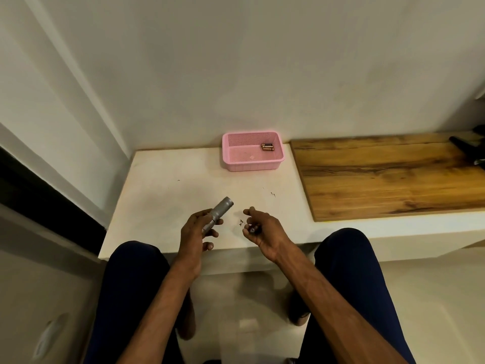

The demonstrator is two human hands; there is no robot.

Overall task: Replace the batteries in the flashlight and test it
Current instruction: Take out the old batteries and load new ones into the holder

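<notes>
A grey metal flashlight point(220, 211) points up and away over the white ledge, and my left hand point(195, 233) grips its lower half. My right hand point(262, 228) is a little to the right, palm turned inward, with its fingers curled round a small dark piece point(253, 229); what that piece is I cannot tell. The two hands are apart. Against the wall stands a pink plastic basket point(237, 164), and a few copper-coloured batteries point(267, 147) lie in its far right corner.
A white ledge point(162, 195) runs in front of my knees. A wooden board point(388, 177) covers its right part. Dark objects point(464, 145) lie at the board's far right end. Small dark specks point(241, 222) lie on the ledge between my hands.
</notes>
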